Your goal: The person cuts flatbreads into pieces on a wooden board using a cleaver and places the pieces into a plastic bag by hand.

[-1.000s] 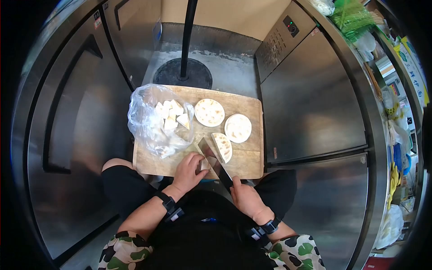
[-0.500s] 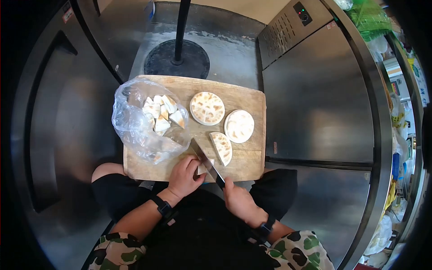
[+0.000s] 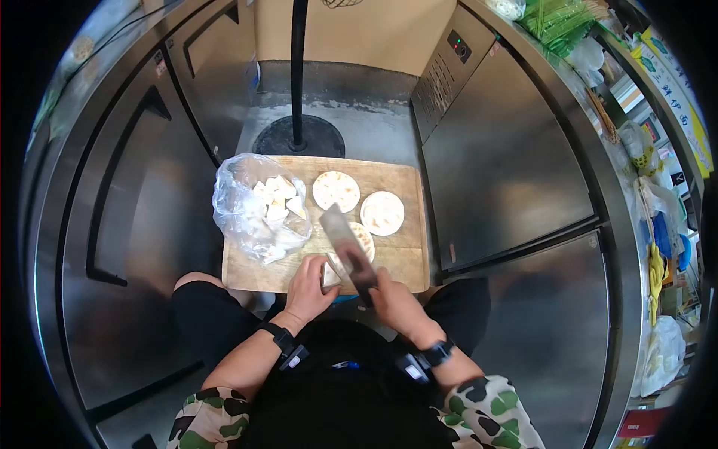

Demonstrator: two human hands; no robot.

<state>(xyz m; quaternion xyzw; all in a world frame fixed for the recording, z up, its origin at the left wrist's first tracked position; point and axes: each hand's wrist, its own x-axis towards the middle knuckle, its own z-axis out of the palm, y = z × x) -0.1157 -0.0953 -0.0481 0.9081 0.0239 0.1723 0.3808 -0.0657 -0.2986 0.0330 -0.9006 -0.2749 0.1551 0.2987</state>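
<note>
My right hand [image 3: 398,301] grips the handle of a knife [image 3: 345,243], its broad blade tilted up and pointing away from me. My left hand [image 3: 307,289] is closed on a piece of flatbread [image 3: 330,276] at the near edge of the wooden cutting board [image 3: 250,278]. Behind the blade lies a half flatbread [image 3: 364,241], partly covered by it. Farther back are two round stacks: a left flatbread [image 3: 336,191] and a right flatbread [image 3: 382,213]. On the board's left, an open clear plastic bag [image 3: 232,198] holds several cut bread wedges [image 3: 277,196].
The board sits over my knees. Steel cabinets stand close on the left [image 3: 134,224] and the right [image 3: 508,150]. Beyond the board, a black pole [image 3: 298,82] rises from a round base [image 3: 273,136]. Bags and packages crowd a shelf at far right.
The knife has lifted off the bread and turned to show its flat side. My left hand still holds its piece. The camera view has tilted up, showing more of the room.
</note>
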